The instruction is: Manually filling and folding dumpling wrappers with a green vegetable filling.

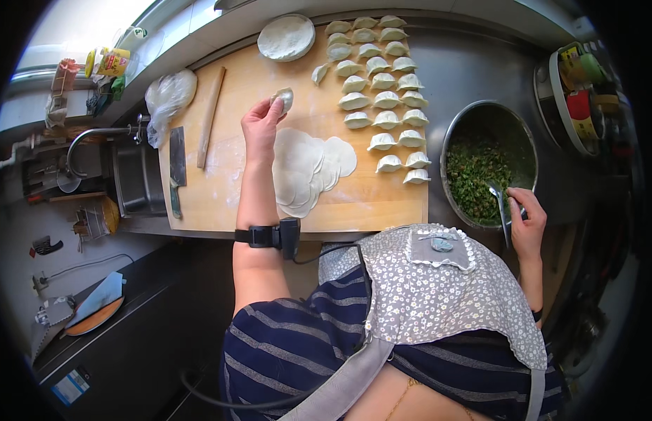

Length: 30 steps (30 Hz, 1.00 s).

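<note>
Above the wooden board, my left hand pinches a dumpling between thumb and fingers. Below that hand lies an overlapping pile of round dough wrappers. My right hand is at the near right rim of a metal mixing bowl. Chopped green filling covers the bottom of this bowl. Right beside my right thumb, a metal spoon dips into the filling, its handle crossing the rim; whether my fingers grip it is unclear. Several pleated dumplings stand in columns along the board's right side.
A bowl of white flour sits at the board's far edge. Towards the left are a rolling pin, a cleaver and a plastic-wrapped bundle. The sink adjoins the board. A container of jars stands far right.
</note>
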Each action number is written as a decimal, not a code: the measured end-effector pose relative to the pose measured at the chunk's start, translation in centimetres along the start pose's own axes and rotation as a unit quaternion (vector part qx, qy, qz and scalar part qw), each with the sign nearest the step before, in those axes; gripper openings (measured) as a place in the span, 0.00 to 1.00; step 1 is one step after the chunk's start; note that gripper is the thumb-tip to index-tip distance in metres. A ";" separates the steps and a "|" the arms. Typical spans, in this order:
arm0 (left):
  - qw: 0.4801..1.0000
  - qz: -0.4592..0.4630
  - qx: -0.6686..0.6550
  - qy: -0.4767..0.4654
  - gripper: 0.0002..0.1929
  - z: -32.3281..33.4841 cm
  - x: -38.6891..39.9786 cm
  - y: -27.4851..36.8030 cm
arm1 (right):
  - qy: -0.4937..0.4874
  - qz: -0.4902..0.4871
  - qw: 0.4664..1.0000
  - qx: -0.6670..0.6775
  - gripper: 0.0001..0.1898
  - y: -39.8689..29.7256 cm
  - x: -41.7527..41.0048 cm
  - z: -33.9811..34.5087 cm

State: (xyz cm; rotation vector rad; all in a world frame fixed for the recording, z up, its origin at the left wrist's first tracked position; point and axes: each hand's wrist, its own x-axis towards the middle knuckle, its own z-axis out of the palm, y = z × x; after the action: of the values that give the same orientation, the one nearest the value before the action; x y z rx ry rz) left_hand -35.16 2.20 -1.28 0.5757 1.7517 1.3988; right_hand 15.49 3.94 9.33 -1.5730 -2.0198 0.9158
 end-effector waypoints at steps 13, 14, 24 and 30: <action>0.989 -0.125 -0.001 0.079 0.18 2.8 11.4 1.6 | 0.005 0.008 1.000 -0.006 0.09 -0.6 0.6 0.5; 0.989 -0.126 0.000 0.078 0.18 2.6 11.8 1.7 | 0.006 0.006 1.000 -0.005 0.09 -0.6 0.7 0.7; 0.979 -0.082 0.108 0.153 0.15 -2.9 9.8 2.1 | -0.003 0.017 1.000 -0.001 0.10 -0.8 1.5 0.8; 0.866 0.198 0.459 0.020 0.17 1.2 4.0 0.0 | -0.027 0.023 0.999 0.014 0.10 -1.1 2.2 1.9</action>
State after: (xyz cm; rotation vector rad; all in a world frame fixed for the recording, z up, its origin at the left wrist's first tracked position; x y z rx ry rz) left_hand -36.53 5.94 -2.61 1.4837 2.3873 0.7164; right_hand 12.87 5.43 8.59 -1.6014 -2.0059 1.0107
